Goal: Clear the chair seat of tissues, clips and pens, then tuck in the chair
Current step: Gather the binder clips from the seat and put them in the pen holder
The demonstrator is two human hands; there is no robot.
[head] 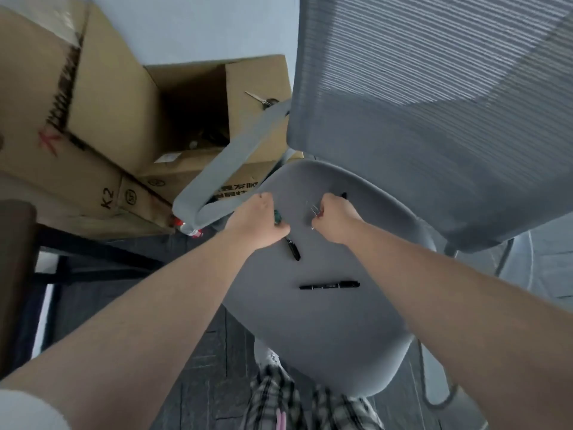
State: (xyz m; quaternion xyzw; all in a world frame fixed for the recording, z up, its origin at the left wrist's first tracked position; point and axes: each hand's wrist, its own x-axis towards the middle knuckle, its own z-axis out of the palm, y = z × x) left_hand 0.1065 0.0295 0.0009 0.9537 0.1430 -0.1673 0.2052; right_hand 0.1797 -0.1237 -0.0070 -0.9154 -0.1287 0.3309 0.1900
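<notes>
A grey office chair stands before me, its seat (325,330) in the middle of the view. My left hand (259,223) is closed over the seat's far left part, with a small green clip (277,217) showing at its fingers. A black pen (293,249) lies just below that hand, partly under it. My right hand (336,217) is closed on metal binder clips (314,209); a black tip (343,195) shows past its knuckles. A second black pen (329,286) lies crosswise on the seat, nearer me. No tissue is visible.
The chair's mesh backrest (434,88) rises at the upper right, and its left armrest (229,169) crosses toward stacked cardboard boxes (124,119), one open. Scissors (260,99) lie on a box flap. A dark table edge (15,259) is at left. Dark carpet lies below.
</notes>
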